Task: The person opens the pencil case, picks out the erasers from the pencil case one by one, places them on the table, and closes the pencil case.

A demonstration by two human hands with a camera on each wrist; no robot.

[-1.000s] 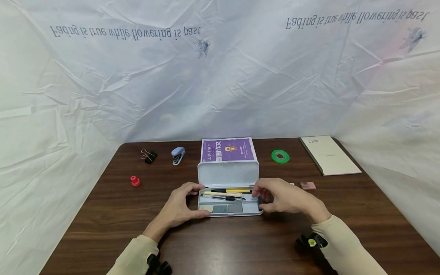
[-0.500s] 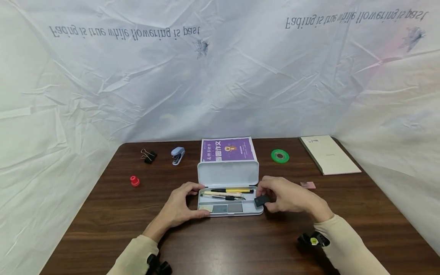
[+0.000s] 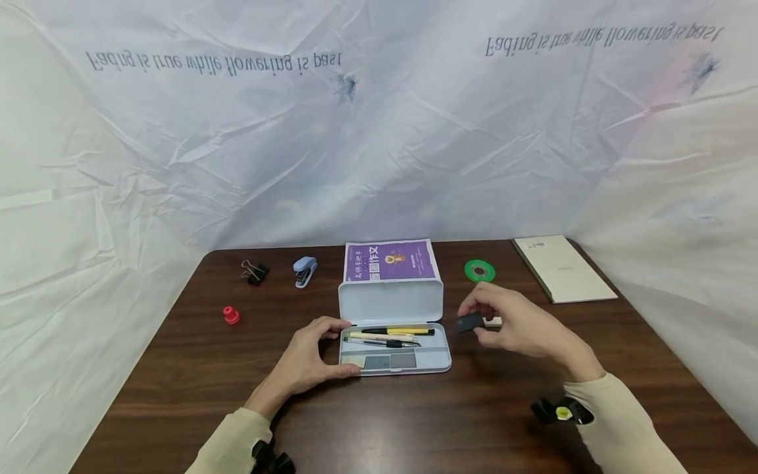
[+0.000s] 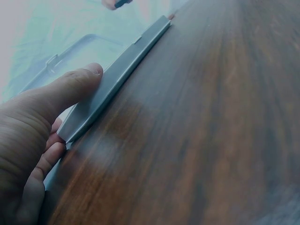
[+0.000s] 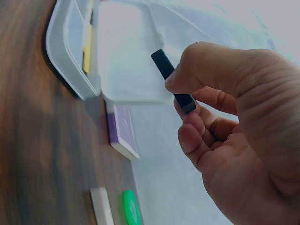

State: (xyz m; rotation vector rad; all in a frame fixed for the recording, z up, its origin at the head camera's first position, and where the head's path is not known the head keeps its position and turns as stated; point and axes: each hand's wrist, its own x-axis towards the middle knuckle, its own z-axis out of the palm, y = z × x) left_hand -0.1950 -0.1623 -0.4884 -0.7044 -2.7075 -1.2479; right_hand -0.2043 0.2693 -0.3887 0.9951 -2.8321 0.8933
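Observation:
An open pencil case (image 3: 435,361), pale blue-grey with its lid raised, lies mid-table. Pens and a yellow-and-black pencil (image 3: 408,331) fill its rear compartment; flat grey and cream pieces sit in the front one. My left hand (image 3: 308,355) grips the case's left end, thumb (image 4: 79,84) over the front rim and fingers at the back corner. Right of the case, above the table, my right hand (image 3: 515,322) pinches a small flat black block (image 5: 163,64) between thumb and fingers; its exact kind is unclear.
Behind the lid lies a purple book (image 3: 391,261). A white block (image 3: 493,322) sits partly behind the right hand. Further off are green tape (image 3: 480,270), a cream notebook (image 3: 565,270), a stapler (image 3: 304,272), a binder clip (image 3: 254,272) and a red piece (image 3: 231,315).
My right hand has lifted the black block from the case's right end and carried it right and away from me. The left hand keeps its hold. The pink block is now hidden.

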